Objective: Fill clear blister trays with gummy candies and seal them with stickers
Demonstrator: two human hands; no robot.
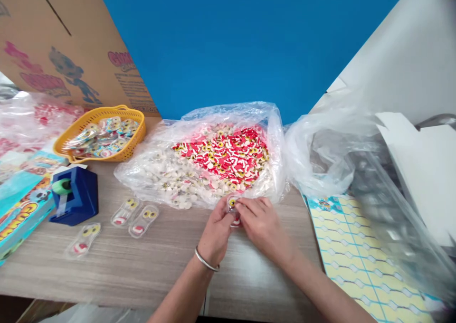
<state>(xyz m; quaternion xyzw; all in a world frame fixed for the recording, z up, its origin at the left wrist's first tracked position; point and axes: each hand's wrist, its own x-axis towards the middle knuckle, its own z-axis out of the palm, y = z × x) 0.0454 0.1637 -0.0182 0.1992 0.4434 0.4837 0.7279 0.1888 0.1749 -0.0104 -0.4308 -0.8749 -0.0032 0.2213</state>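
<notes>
My left hand (215, 232) wears a metal bangle and holds a small clear plastic blister shell (233, 211) at the table, just in front of the open bag. Inside the shell are a yellow eye piece (232, 203) and a red and white mouth piece (235, 222). The fingers of my right hand (261, 223) are pinched together at the shell's upper right, beside the eye; what they grip is hidden. Behind both hands lies a clear plastic bag (274, 166) full of loose red, white and yellow pieces (228, 154).
Several filled shells (143, 222) lie to the left, near a blue tape dispenser (80, 194). A yellow basket (140, 128) holds more packed pieces. Printed yellow card sheets (342, 247) and clear plastic trays (384, 190) lie right. Cardboard boxes (89, 23) and a blue panel (242, 42) stand behind.
</notes>
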